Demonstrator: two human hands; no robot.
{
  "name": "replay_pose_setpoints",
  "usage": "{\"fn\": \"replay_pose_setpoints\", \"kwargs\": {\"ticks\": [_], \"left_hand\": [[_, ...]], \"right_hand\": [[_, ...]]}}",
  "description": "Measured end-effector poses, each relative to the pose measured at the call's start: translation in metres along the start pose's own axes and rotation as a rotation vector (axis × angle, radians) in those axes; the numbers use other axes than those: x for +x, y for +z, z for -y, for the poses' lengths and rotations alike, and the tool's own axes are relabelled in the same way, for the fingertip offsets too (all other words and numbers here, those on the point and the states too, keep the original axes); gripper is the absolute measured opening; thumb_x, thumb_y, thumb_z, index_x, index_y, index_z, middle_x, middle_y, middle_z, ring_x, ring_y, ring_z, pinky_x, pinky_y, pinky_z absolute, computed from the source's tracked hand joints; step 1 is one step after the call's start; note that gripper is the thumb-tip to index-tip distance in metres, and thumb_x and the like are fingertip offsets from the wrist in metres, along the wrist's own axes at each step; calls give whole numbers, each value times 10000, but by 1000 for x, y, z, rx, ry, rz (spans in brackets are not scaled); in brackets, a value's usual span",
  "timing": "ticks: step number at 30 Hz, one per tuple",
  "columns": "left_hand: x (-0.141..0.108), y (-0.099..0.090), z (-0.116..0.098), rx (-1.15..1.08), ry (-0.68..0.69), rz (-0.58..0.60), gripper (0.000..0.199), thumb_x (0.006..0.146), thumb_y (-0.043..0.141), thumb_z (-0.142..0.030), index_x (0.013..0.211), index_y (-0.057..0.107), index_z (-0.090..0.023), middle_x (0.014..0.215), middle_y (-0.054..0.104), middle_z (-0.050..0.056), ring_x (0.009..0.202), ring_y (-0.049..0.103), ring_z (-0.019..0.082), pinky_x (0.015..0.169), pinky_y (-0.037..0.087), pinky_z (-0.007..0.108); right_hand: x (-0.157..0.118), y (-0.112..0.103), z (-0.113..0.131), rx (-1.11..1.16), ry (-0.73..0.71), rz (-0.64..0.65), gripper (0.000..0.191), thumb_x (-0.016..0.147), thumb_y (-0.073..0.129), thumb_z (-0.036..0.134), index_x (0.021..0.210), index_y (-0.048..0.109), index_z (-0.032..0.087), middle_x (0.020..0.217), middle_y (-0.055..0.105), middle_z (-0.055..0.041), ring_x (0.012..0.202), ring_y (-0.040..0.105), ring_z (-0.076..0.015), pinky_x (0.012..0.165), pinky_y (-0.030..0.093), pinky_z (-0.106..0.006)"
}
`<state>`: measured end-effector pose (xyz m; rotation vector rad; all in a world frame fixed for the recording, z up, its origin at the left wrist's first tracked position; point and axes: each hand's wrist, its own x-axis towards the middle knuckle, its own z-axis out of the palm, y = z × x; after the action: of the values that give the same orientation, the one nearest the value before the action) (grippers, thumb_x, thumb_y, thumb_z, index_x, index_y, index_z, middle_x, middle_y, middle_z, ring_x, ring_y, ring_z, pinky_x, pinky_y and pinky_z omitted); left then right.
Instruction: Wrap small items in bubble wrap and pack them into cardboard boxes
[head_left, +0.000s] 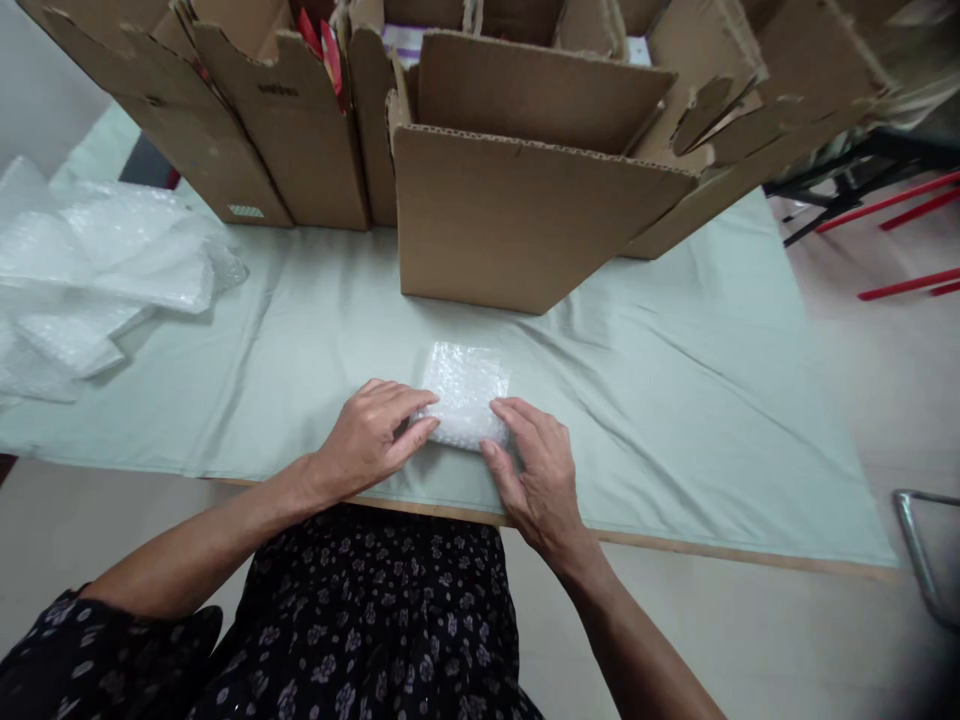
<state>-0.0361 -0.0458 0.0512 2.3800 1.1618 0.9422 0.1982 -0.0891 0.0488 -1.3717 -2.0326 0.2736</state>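
Perhaps one bubblewrap sheet (465, 385), two hands (373, 428) (541, 468).

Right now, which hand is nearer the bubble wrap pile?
Left: the left hand is right of the pile; the right hand is farther right, across the folded wrap.

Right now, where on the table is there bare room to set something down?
Bare green cloth lies right of the right hand; a smaller patch between the left hand and the bubble-wrap pile. Cardboard boxes crowd the back; a bubble-wrap piece sits between the hands.
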Motion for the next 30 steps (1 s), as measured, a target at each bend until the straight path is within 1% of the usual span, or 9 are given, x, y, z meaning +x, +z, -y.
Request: {"fn": "replay_pose_setpoints", "kwargs": {"ticks": [2, 6, 9, 12, 15, 17, 23, 27, 30], "left_hand": [[10, 5, 5, 36, -23, 12, 162, 1007, 609, -271, 1099, 695, -169, 932, 791, 52, 745, 700, 173, 739, 538, 340], [22, 10, 9, 101, -77, 31, 182, 993, 614, -282, 1091, 710, -162, 910, 762, 60, 720, 672, 167, 716, 543, 326], [20, 6, 2, -4, -197, -56, 260, 961, 651, -312, 1160, 690, -151, 1018, 723, 87, 787, 662, 172, 755, 562, 337], [9, -4, -12, -358, -473, -151, 370, 922, 692, -348, 1234, 658, -150, 1135, 694, 109, 940, 680, 202, 848, 581, 366], [-3, -7, -29, -884, -812, -104, 454, 893, 730, -374, 1279, 638, -154, 1232, 690, 136, 1099, 687, 259, 947, 574, 427], [-6, -2, -39, -1151, -912, -66, 486, 853, 772, -353, 1280, 646, -157, 1254, 698, 134, 1173, 668, 279, 1034, 530, 452], [0, 18, -50, -1349, -912, -147, 454, 764, 838, -281, 1180, 689, -177, 1096, 737, 59, 1060, 664, 204, 966, 492, 319], [0, 17, -49, -1266, -861, -97, 468, 807, 780, -294, 1246, 663, -181, 1109, 742, 58, 1048, 660, 206, 948, 494, 317], [2, 9, -51, -1043, -754, 30, 500, 842, 703, -229, 1335, 624, -204, 1246, 715, 68, 1125, 646, 221, 990, 487, 331]], "right_hand": [[-1, 1, 1, -95, -56, -43, 359, 1000, 602, 295, 1352, 584, 227, 1347, 665, -158, 1198, 634, -315, 960, 478, -477], [4, 7, 4, -202, -188, 82, 369, 967, 643, 270, 1326, 602, 199, 1366, 668, -159, 1247, 600, -337, 1007, 439, -494], [12, 13, 1, -230, -181, 125, 322, 989, 585, 194, 1307, 629, 184, 1318, 710, -144, 1194, 635, -312, 975, 448, -475], [17, 15, -5, -112, -87, 72, 289, 1015, 543, 193, 1281, 656, 199, 1232, 754, -117, 1111, 679, -273, 909, 491, -431], [16, 11, -5, 117, 60, 8, 274, 1019, 553, 237, 1265, 672, 214, 1189, 774, -91, 1066, 707, -246, 891, 534, -400], [13, 7, 0, 277, 183, 26, 271, 1010, 575, 275, 1256, 684, 233, 1195, 775, -72, 1069, 716, -238, 914, 551, -393], [7, -6, 17, 581, 374, 265, 289, 1023, 544, 369, 1232, 702, 248, 1159, 777, -55, 1015, 716, -224, 869, 564, -370], [8, -16, 11, 494, 308, 198, 270, 964, 625, 380, 1170, 714, 231, 1158, 740, -85, 1003, 691, -239, 937, 540, -428], [14, -28, 1, 544, 281, 220, 534, 899, 711, 499, 1356, 632, 234, 1349, 659, -126, 1118, 668, -265, 1013, 527, -461]]}}
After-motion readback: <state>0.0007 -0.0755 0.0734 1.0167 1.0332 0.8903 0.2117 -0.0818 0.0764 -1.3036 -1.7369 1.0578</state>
